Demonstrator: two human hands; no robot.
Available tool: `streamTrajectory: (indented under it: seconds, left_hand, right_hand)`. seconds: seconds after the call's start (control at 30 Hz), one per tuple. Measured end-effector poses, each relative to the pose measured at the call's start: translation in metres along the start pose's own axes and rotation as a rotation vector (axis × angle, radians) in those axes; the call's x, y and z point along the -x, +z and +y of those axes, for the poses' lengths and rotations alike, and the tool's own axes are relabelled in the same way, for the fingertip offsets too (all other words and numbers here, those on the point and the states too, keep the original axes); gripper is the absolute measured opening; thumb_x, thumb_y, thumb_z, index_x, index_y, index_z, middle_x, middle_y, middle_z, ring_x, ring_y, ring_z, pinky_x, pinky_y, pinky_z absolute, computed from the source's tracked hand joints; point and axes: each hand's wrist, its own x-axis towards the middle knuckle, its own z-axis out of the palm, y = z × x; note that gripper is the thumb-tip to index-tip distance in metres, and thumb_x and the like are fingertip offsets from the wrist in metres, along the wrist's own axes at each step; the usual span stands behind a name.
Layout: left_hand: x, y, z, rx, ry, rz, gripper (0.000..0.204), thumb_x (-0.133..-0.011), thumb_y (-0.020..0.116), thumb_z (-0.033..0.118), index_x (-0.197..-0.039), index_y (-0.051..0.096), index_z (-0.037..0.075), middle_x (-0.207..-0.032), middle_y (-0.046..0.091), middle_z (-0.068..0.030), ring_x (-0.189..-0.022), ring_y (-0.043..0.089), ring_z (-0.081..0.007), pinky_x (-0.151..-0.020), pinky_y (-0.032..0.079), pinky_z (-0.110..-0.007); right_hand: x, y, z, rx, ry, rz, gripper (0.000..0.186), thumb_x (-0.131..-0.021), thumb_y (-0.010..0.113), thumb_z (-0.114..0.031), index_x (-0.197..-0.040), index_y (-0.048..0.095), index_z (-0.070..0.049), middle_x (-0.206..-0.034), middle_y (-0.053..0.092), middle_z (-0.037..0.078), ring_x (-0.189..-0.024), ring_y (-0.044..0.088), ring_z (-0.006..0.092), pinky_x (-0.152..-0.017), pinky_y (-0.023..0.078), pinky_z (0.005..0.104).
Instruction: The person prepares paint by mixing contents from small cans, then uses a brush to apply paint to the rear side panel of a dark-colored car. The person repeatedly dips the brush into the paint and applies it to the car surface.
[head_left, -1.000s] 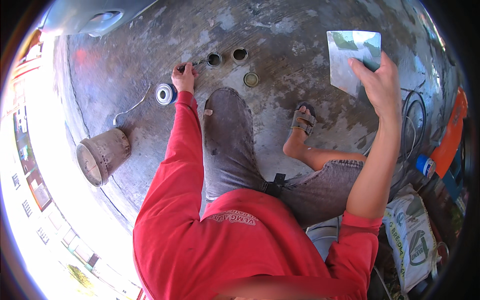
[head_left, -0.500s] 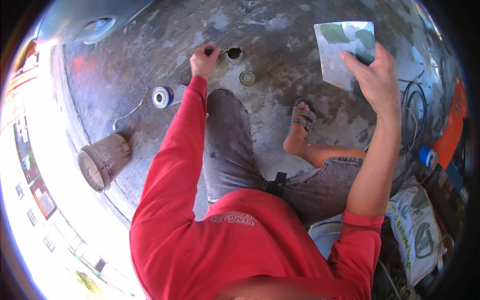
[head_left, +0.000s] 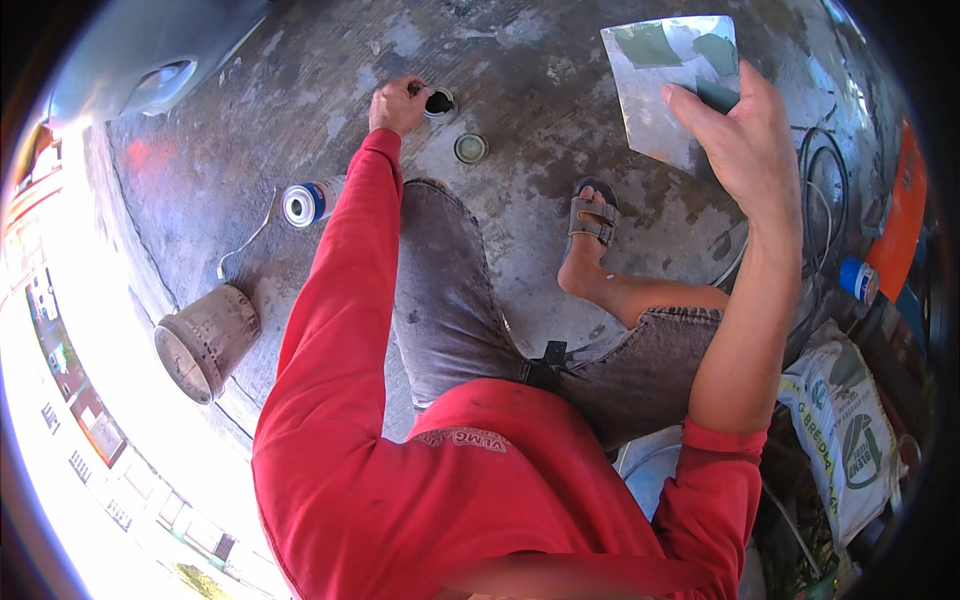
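My left hand point(head_left: 398, 108), closed on a small dark tool, is over the open round cans; one open can with a dark inside point(head_left: 440, 104) shows just right of my fingers, and any other behind my hand is hidden. A small round container with a pale greenish inside point(head_left: 470, 148) stands nearer me. A blue and white can point(head_left: 303, 205) is left of my sleeve. My right hand point(head_left: 741, 140) is closed on a flat metal plate point(head_left: 645, 110) smeared with grey-green patches, held up with the thumb across its face.
A grimy bucket point(head_left: 205, 340) and a bent wire point(head_left: 245, 245) lie left, on stained concrete. A grey rounded body panel point(head_left: 150, 60) is at top left. Right are hoses point(head_left: 835, 210), an orange object point(head_left: 895, 200), a blue can point(head_left: 855, 278) and a printed sack point(head_left: 840, 430).
My left hand has moved forward and right, from beside the blue and white can to over the dark cans, covering one. My right hand with the plate has risen slightly in view.
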Motion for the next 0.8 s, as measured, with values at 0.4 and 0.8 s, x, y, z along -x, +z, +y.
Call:
streamTrajectory:
  seconds: [0.4,0.8]
  left_hand:
    - [0.008,-0.012,0.015,0.010,-0.028,0.013,0.028,-0.085,0.074,0.039,-0.109,0.079,0.025,-0.099,0.078,-0.0092,-0.096,0.074,-0.0317,-0.085,0.058,-0.044]
    - [0.022,-0.008,-0.040,1.000,-0.399,0.132,0.016,-0.091,0.073,0.016,-0.100,0.073,0.002,-0.080,0.072,-0.0094,-0.065,0.070,-0.0207,-0.059,0.057,-0.035]
  right_hand:
    - [0.002,0.012,-0.012,0.207,-0.010,-0.141,0.032,-0.087,0.071,-0.016,-0.114,0.068,0.002,-0.092,0.077,0.017,-0.081,0.075,0.0299,-0.077,0.057,0.0402]
    - [-0.003,0.011,0.001,0.105,0.073,-0.170,0.034,-0.087,0.074,-0.018,-0.114,0.069,0.002,-0.093,0.077,0.014,-0.080,0.072,0.0211,-0.077,0.056,0.0360]
